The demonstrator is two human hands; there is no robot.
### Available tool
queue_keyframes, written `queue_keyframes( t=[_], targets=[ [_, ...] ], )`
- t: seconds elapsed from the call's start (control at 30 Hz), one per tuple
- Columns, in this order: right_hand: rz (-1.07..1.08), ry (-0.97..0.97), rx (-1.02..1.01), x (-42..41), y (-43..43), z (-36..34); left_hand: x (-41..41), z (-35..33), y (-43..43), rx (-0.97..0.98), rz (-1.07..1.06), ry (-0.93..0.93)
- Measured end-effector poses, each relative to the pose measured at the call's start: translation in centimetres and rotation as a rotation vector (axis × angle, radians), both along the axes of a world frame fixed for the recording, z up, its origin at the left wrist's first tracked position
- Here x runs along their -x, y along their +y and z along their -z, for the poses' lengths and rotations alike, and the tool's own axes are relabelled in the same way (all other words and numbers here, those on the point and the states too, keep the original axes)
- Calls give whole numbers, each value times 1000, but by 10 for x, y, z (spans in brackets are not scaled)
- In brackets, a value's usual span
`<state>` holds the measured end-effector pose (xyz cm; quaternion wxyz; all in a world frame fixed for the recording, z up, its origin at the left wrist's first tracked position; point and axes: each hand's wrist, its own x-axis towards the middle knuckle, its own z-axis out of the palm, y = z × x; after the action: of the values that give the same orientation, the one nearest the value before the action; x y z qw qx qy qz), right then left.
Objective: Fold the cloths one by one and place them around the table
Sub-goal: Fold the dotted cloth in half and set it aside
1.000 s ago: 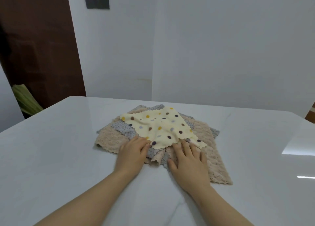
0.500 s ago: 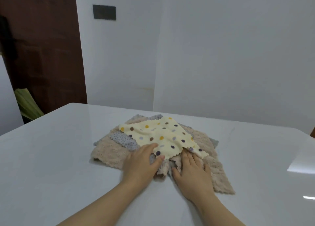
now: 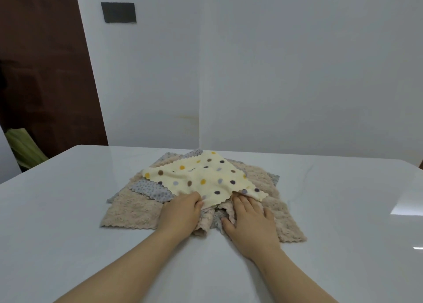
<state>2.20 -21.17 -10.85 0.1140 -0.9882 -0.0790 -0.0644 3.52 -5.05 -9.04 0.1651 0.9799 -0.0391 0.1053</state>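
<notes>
A pile of cloths lies in the middle of the white table [image 3: 91, 245]. On top is a pale yellow cloth with coloured dots [image 3: 201, 177]. Under it are grey cloths [image 3: 151, 189] and beige fluffy cloths [image 3: 130, 213]. My left hand [image 3: 180, 213] rests on the pile's near side, its fingers curled on the yellow cloth's near edge. Beside it, my right hand [image 3: 249, 218] lies flat on the pile. Its fingertips are tucked under the yellow cloth's near right edge, the thumb spread out to the left.
White walls [image 3: 297, 74] stand right behind the table's far edge. A dark brown door [image 3: 45, 74] and something green [image 3: 23, 147] are at the far left. Bare table surface surrounds the pile on all sides.
My left hand's fingers have curled onto the yellow cloth's near edge. My right fingertips have slid under that edge, lifting it slightly. The camera has moved closer.
</notes>
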Motion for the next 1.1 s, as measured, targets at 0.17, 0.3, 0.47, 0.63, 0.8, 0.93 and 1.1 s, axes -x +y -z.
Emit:
queue_keyframes(
  t=[0.17, 0.3, 0.47, 0.63, 0.8, 0.93, 1.1],
  targets=[
    [-10, -112, -55, 13, 2, -3, -4, -23, 10, 256, -37, 89],
    [-1, -133, -193, 26, -2, -10, 1, -47, 20, 119, -101, -131],
    [72, -170, -312, 47, 4, -12, 26, -68, 33, 141, -42, -334],
    [81, -180, -323, 77, 13, -14, 68, -67, 49, 233, 148, -259],
    [57, -113, -233, 106, 19, -12, 117, -33, 67, 297, 207, -133],
    [56, -134, -167, 118, 25, -11, 147, -7, 76, 298, 211, -116],
    [-39, -321, -30, 124, 30, -8, 171, 5, 88, 292, 243, -174]
  ],
)
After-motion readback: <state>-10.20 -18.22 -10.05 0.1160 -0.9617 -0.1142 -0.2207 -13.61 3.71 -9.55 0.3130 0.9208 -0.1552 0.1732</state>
